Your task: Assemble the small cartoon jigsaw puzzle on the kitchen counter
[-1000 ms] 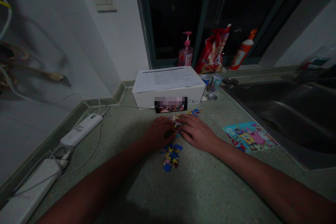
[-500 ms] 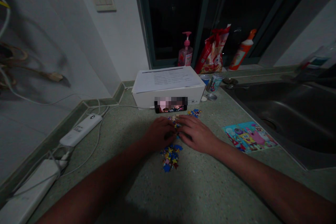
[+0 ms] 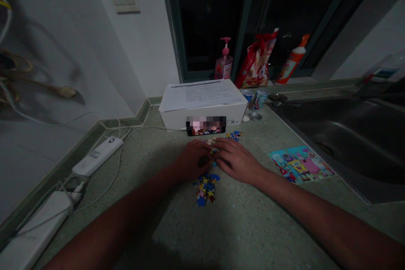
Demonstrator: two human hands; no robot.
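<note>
My left hand (image 3: 192, 161) bends inward over the worktop, thumb and fingertips closed at a small blue jigsaw piece (image 3: 214, 163). From the other side my right hand (image 3: 238, 161) meets it, its fingertips closing on the same spot; the fingers partly hide what they hold. Between and behind the hands lie pale jigsaw pieces (image 3: 210, 141). A loose heap of blue, yellow and red jigsaw pieces (image 3: 205, 189) lies nearer me, below the hands. Behind my right hand is a smaller cluster of blue pieces (image 3: 234, 136).
A phone (image 3: 206, 130) leans against a white box (image 3: 202, 105) with a cable plugged in. To the right, a colourful cartoon picture sheet (image 3: 302, 164) lies beside the sink (image 3: 354, 135). Cans (image 3: 259, 100) stand behind. A white power bank (image 3: 98, 156) and power strip (image 3: 41, 223) are at left.
Both hands stay almost in place, with only slight finger movement between them. The heaps of pieces look the same.
</note>
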